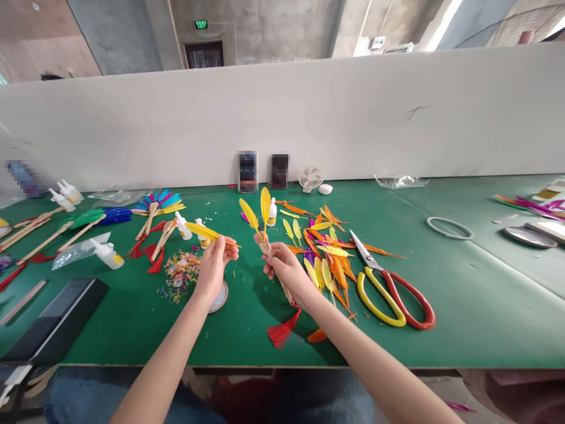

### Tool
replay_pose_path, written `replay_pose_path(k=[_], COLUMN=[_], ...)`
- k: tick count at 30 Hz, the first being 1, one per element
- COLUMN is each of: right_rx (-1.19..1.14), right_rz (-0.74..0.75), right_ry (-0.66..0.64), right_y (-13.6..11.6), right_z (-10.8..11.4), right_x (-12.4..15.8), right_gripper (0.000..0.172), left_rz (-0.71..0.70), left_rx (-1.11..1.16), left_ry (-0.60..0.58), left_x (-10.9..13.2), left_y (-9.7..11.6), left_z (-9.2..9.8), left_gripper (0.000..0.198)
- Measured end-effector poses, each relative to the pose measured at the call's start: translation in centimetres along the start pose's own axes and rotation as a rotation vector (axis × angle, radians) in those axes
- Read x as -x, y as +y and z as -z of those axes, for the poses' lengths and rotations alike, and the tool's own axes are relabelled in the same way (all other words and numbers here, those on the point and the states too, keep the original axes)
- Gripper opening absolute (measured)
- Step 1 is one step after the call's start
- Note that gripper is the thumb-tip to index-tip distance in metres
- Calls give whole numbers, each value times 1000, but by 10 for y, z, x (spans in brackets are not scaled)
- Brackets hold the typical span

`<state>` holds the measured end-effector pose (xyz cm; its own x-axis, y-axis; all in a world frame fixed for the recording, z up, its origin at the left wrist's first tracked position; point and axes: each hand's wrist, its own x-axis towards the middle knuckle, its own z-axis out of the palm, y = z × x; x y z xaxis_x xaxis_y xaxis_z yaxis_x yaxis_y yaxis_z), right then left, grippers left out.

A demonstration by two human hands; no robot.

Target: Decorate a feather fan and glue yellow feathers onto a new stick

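Observation:
My left hand (215, 265) is closed on a yellow feather (200, 230), which points up and left from the fingertips. In my right hand (286, 268) is a wooden fan handle (286, 291), its lower end carrying a red tassel (283, 330). Two yellow feathers (265, 206) stand up from the top of that handle, spread in a V. Loose orange and yellow feathers (339, 271) lie on the table just right of my right hand. Below my left hand, a round lid-like disc (219, 297) is partly hidden by the wrist.
Large scissors (384, 282) with yellow and red handles lie right of the feathers. Glue bottles (107, 254), finished feather fans (161, 203) and a pile of sequins (182, 270) are on the left. Two phones (248, 172) and a small fan (311, 177) stand by the white partition (282, 118).

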<state>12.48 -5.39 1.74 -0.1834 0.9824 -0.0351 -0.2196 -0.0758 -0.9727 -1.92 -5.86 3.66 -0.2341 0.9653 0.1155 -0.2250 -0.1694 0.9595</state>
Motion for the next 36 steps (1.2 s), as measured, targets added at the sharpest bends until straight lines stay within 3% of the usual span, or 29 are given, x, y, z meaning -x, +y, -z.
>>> replay_pose_path(k=[10,16,25,36], right_rx=[-155,-216,-195,-25], right_rz=[-139,-171,-128,-35], right_ry=[-99,-116,-145,-68], right_y=[-10,-10,-13,-9], right_z=[-1,-1,-2,-4], right_x=[7,6,9,7], right_gripper=[33,30,25,20], left_rz=[22,63,157,124], left_rx=[-80,-113,-28,-104], left_ry=[-2,-37,-62,-57], left_x=[-2,-9,-8,-5], left_y=[2,3,-1,-2], left_z=[-12,-21,-23,-23], left_gripper=[24,23,30,33])
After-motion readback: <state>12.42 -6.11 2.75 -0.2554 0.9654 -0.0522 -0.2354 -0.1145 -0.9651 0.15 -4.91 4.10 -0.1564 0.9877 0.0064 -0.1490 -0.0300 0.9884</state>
